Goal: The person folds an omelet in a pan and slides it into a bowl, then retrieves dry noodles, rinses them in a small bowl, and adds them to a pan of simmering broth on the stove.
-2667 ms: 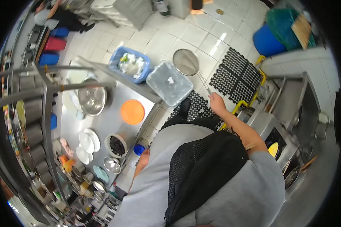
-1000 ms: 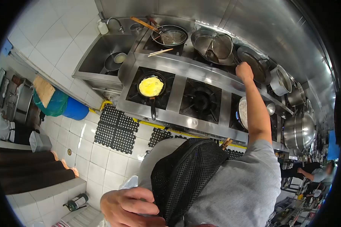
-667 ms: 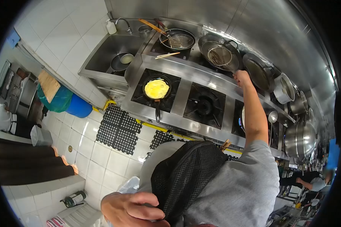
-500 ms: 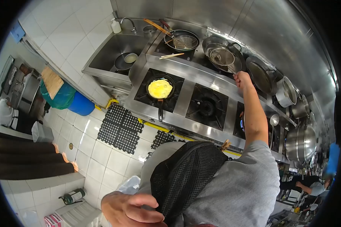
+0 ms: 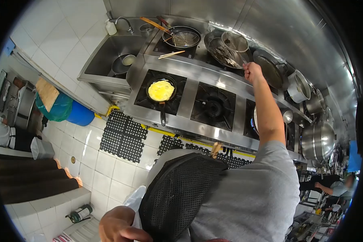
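My right hand point(image 5: 252, 72) is closed round the handle of a round mesh strainer point(image 5: 235, 41), which is over the far side of a dark pan point(image 5: 213, 44) at the back of the stove. Dark, shredded pieces point(image 5: 226, 55) show in the pan below the strainer, and a few cling to the mesh. At the bottom edge my left hand point(image 5: 121, 228) has curled fingers, partly out of frame, beside translucent plastic point(image 5: 135, 198); whether it grips anything is hidden. A yellow egg round point(image 5: 161, 90) lies in a small black frying pan on the front left burner.
A sink point(image 5: 105, 52) with a pan inside is left of the stove point(image 5: 181, 109). Another large pan point(image 5: 268, 68) and a steel pot point(image 5: 298, 86) stand right of my right hand. Chopsticks point(image 5: 171, 54) lie on the stove's ledge. People are visible at both far sides.
The view has turned from the steel counter to the stove. The strainer has moved over the back pan, dipped low, then shifted up and away; dark pieces now show more clearly there. My left hand shifted slightly lower.
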Demonstrator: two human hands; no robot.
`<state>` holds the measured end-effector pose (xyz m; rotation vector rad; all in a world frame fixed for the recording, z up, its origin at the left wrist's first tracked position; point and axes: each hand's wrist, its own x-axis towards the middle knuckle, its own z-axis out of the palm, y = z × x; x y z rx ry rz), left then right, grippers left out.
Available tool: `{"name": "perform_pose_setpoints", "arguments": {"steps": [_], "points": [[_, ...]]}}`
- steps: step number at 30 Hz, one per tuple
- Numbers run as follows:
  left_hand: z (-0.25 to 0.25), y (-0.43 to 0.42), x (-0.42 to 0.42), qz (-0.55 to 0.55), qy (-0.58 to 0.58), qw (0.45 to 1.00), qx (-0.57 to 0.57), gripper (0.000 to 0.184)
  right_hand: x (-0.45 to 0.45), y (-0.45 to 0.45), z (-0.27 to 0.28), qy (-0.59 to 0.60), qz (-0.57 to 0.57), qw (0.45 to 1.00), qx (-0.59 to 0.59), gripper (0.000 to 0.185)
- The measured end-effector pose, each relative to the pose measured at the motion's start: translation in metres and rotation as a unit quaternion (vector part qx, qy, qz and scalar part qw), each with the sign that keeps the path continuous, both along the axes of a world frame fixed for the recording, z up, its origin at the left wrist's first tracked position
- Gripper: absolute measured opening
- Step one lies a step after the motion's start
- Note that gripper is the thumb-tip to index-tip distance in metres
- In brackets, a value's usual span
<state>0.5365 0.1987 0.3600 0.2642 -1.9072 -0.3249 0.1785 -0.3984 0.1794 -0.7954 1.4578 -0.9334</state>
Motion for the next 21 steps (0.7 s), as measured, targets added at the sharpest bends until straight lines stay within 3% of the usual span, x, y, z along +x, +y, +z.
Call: {"name": "perform_pose_setpoints", "arguments": {"steps": [9,10,12,14,16,17,19,21], "points": [[0.01,-0.02,0.002,0.006,0.016,0.996,0.083,0.018,0.019,0.013,-0.041,-0.08,-0.043,0.996,-0.01,0.017],[-0.006,-0.013,-0.033,0.124,0.232,0.96,0.094,0.021,0.023,0.012,-0.039,-0.082,-0.053,0.995,-0.02,0.017],[-0.037,-0.008,0.002,0.166,0.188,0.964,0.086,0.025,0.033,0.009,-0.039,-0.086,-0.058,0.994,-0.028,0.017],[-0.062,-0.002,0.02,0.211,0.143,0.964,0.077,0.047,0.052,0.006,-0.041,-0.066,-0.032,0.996,-0.056,0.017],[-0.085,0.01,0.018,0.404,0.252,0.851,0.222,0.035,0.084,0.001,-0.04,-0.076,0.001,0.995,-0.068,0.017],[-0.095,0.014,0.017,0.41,0.249,0.849,0.22,0.035,0.1,-0.001,-0.042,-0.082,0.023,0.993,-0.079,0.017],[-0.117,0.022,0.014,0.515,0.287,0.729,0.348,0.021,0.142,-0.007,-0.043,-0.104,0.061,0.991,-0.06,0.015],[-0.138,0.03,0.011,0.529,0.286,0.702,0.382,0.019,0.187,-0.026,-0.061,-0.159,0.081,0.984,-0.021,0.01]]}}
